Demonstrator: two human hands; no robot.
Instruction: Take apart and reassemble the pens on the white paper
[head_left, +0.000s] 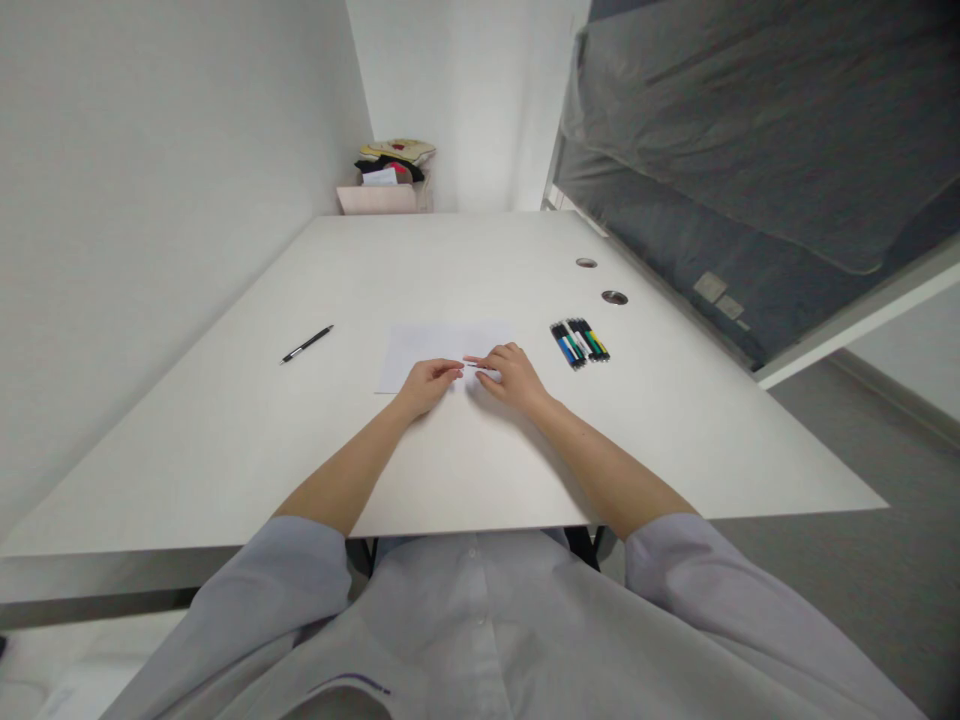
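A white sheet of paper [409, 345] lies on the table in front of me, and both hands are over its near edge. The fingers of my left hand [429, 384] are pressed together in a pinch; anything between them is too small to make out. Close beside it, my right hand [514, 374] has its thumb and index finger around a thin dark piece [472, 365], whose kind I cannot tell. The fingertips of the two hands are a short gap apart.
A black pen [307, 345] lies on the white table [225, 450] to the left. On the right several pens with coloured barrels [579, 343] lie in a row. Beyond are two round cable holes [615, 298] and a box of cloth items [382, 200]. A wall borders the left.
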